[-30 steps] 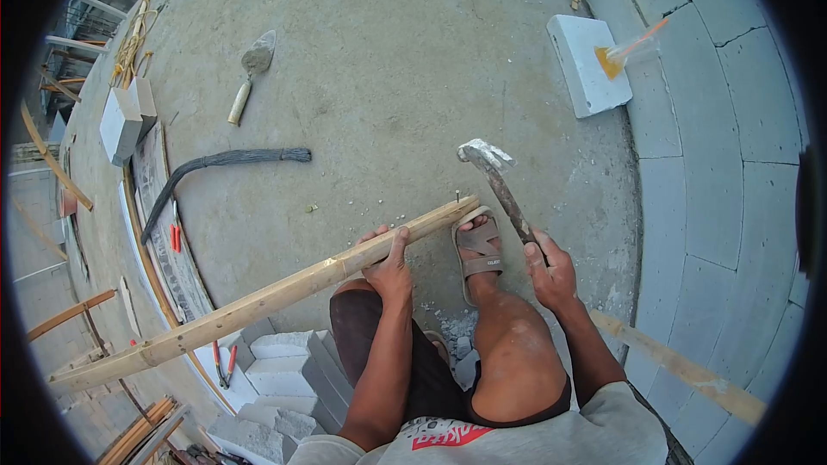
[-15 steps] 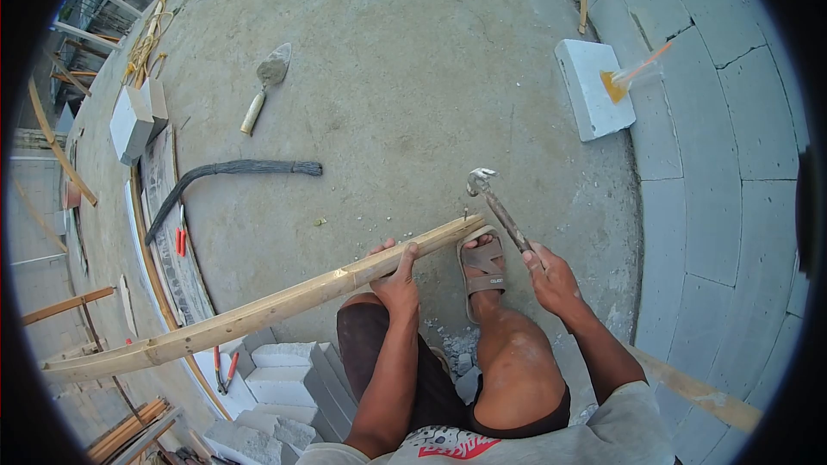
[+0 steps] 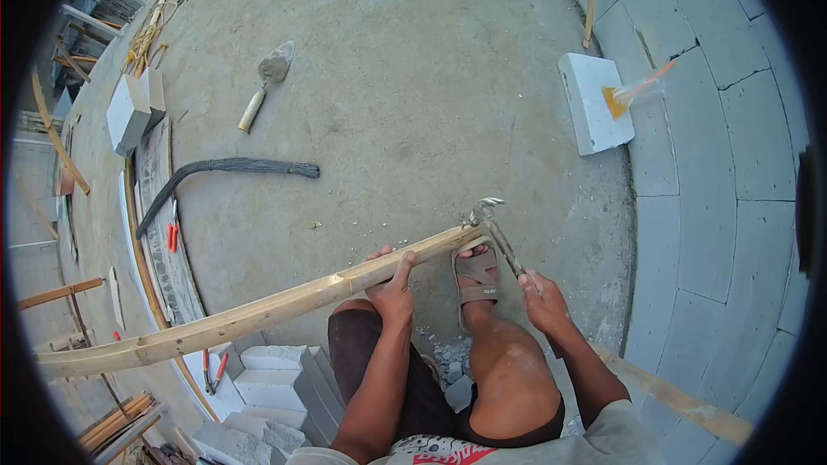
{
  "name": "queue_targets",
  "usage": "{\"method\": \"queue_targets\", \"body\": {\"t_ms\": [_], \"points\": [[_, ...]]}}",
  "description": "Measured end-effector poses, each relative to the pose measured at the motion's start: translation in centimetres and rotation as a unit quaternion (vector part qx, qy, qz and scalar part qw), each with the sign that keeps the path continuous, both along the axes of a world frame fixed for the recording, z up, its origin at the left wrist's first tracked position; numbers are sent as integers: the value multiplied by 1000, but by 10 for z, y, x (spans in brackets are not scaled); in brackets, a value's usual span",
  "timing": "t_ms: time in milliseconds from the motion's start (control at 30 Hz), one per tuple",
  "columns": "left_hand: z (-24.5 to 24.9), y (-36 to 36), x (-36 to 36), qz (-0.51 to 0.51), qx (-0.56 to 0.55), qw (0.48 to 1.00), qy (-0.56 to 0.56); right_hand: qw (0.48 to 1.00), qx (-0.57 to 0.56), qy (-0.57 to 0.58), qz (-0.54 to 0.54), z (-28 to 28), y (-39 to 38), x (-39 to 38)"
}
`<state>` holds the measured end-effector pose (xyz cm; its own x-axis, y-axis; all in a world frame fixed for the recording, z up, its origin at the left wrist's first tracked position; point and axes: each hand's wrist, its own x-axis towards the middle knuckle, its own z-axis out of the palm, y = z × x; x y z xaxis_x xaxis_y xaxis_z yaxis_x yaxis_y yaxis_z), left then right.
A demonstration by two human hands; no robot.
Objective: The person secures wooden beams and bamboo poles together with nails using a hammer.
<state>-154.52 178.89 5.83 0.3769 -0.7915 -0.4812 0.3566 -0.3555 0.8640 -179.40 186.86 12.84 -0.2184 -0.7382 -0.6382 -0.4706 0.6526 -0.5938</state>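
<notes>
A long wooden batten [image 3: 258, 316] slants across in front of me, its near right end by my sandalled foot [image 3: 476, 280]. My left hand [image 3: 394, 294] is closed around the batten, thumb on the near side and fingertips showing over the far edge. In my right hand [image 3: 544, 301] is a claw hammer [image 3: 504, 245], gripped by its handle. The hammer's head is at the batten's right end, where it hides the spot a nail stood in before; whether it touches is hard to see.
A trowel [image 3: 263, 93] and a bundle of dark wire [image 3: 233, 167] lie on the concrete floor. White blocks [image 3: 271, 387] are stacked by my left leg, with red-handled pliers [image 3: 214, 372] beside them. At right, a block [image 3: 594, 108] bears a drink bag [image 3: 617, 102] against the block wall [image 3: 706, 207].
The hammer head has come down from above the batten to its right end, over the nail. My left hand keeps its hold on the batten. The whole view has shifted slightly.
</notes>
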Motion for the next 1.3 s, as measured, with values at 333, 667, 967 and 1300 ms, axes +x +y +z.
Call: {"method": "queue_targets", "body": {"t_ms": [333,667,967,1300], "points": [[4,-3,0,-5,24,1000,-8,935,-320,-61,-139,68,-42,10],[5,4,0,-3,34,999,-12,998,-57,31,10,7,-10,23],[-1,-2,0,-1,21,1000,-13,928,-338,-85,-129,47,-47,19],[2,-1,-1,-14,31,999,-31,994,-97,-19,-53,-25,-1,22]]}}
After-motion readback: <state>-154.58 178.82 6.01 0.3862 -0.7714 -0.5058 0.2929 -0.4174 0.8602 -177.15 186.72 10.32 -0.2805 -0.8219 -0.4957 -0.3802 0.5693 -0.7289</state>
